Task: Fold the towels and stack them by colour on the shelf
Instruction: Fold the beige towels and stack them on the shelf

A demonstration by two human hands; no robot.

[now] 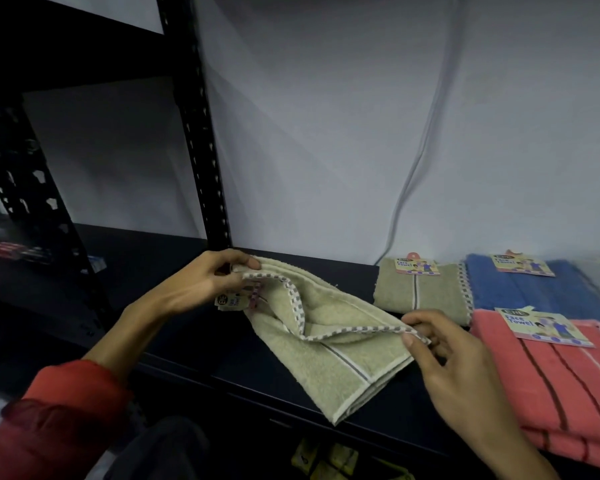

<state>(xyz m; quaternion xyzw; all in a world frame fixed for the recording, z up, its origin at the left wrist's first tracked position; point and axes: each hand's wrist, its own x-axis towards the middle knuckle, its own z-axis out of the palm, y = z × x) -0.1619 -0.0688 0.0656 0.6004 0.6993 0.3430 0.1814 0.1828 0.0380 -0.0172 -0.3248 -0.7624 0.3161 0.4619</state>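
Black metal shelf (pixel 160 271) against a pale wall, and mid-frame lies a half-folded beige terry towel (pixel 329 344). Left hand (pixel 201 282) pinches its far checkered corner, right hand (pixel 440 351) pinches the near one. Over on the right sit a folded beige towel (pixel 420 292), a blue one (pixel 534 289) and a coral striped one (pixel 555 382).

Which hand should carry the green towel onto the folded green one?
Probably right. The right hand pinches the green towel at the corner nearest the folded green towel; the left hand holds the far corner by the shelf post.
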